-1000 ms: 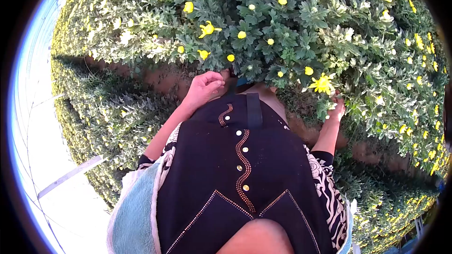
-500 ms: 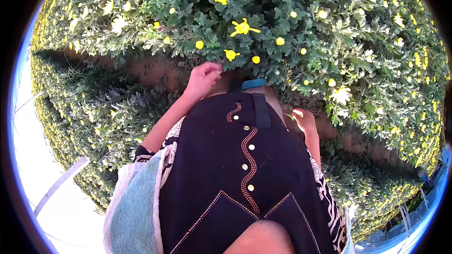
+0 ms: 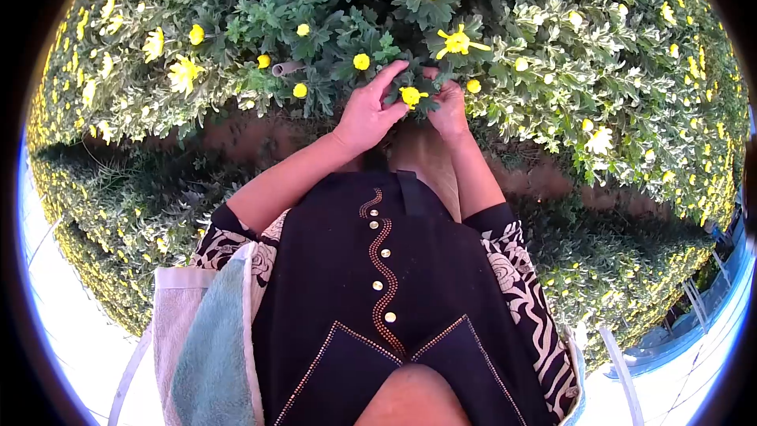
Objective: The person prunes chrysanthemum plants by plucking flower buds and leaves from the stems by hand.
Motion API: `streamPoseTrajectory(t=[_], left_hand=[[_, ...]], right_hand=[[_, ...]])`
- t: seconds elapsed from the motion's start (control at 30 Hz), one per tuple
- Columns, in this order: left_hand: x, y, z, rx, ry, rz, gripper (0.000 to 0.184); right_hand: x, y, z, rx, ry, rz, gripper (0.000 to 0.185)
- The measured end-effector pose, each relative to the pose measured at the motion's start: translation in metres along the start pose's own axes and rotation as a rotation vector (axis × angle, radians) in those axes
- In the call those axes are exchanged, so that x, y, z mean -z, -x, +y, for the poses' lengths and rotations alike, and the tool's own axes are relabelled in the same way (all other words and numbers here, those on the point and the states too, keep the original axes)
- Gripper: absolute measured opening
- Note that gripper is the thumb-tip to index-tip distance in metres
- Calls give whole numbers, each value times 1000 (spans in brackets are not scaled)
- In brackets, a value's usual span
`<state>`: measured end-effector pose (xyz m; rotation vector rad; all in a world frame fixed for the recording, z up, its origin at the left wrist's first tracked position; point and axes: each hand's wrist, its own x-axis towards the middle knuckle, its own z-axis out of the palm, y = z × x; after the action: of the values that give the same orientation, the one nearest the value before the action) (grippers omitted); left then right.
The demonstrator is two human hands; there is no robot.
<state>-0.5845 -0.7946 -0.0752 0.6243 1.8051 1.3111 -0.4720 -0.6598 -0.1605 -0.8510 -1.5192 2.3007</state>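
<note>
Here — left fingers apart beside flower

We are in a flower-growing plot: leafy plants with yellow blooms crowd the frame's top, above brown soil at centre left.

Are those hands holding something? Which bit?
I can't tell. The left hand is open beside a yellow flower; the right hand has fingers curled among leaves, which hide any hold.
</note>
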Motion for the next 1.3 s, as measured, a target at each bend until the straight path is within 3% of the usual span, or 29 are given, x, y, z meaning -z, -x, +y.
streamPoseTrajectory(t=[0.07, 0.1, 0.17, 0.2, 0.27, 0.3, 0.33, 0.47, 0.53, 0.57, 0.63, 0.7, 0.73, 0.83, 0.93, 0.97, 1.03, 1.07, 1.17, 1.2, 1.23, 1.3], left_hand=[[1, -7, -1, 7, -42, 14, 50], [1, -13, -4, -86, -67, 21, 41], [0, -12, -12, -163, -19, 88, 18], [2, -9, -12, -158, -25, 88, 18], [11, -1, -13, 122, 64, 105, 15], [13, 4, -14, 106, 81, 123, 12], [14, 8, -17, 116, 72, 116, 12], [13, 20, -22, 108, 202, 263, 13], [18, 19, -22, 165, 232, 313, 13], [19, 19, -21, 148, 214, 310, 14], [12, 19, -16, 164, 229, 314, 15], [4, 18, -12, 174, 244, 306, 15], [-5, 17, -12, 151, 220, 313, 16], [-15, 19, -9, 132, 187, 336, 18], [-13, 22, -12, 126, 194, 340, 20], [-15, 25, -11, 145, 192, 333, 20], [-17, 28, -13, 156, 168, 308, 21], [-20, 31, -13, 159, 167, 312, 21], [-24, 34, -11, 202, 199, 368, 20], [-20, 31, -12, 188, 220, 404, 20], [-15, 29, -13, 180, 185, 419, 19], [-7, 27, -8, 170, 138, 368, 19]], right_hand=[[6, -3, 1, 170, 288, -102, 33], [9, -4, 3, 173, 286, -95, 33], [13, -4, 12, -121, 301, 105, 28], [12, -5, 10, -125, 293, 104, 28], [10, -10, 6, -409, 16, 299, 24], [13, -18, 23, -219, 138, 328, 30], [17, -23, 41, -227, 126, 333, 30], [70, -50, 162, -211, 904, 270, 28], [49, -37, 82, -545, 679, 346, 26], [33, -17, 46, -313, 410, 254, 33], [15, -5, 29, -378, 286, -21, 40], [-10, 16, -5, 130, 708, -141, 43], [-33, 22, -14, 79, 1079, -40, 41], [-25, 19, 6, 163, 1070, 40, 36], [2, 8, 54, 334, 810, 225, 27], [23, -4, 108, 131, 619, 248, 24], [16, 7, 48, -388, 220, 373, 18], [18, 7, 51, -391, 220, 369, 18], [54, -2, 107, -740, 248, 394, 29], [67, 2, 115, -768, 318, 397, 36], [86, 12, 134, -644, 812, 162, 38], [100, 36, 120, -482, 1292, -92, 40]])
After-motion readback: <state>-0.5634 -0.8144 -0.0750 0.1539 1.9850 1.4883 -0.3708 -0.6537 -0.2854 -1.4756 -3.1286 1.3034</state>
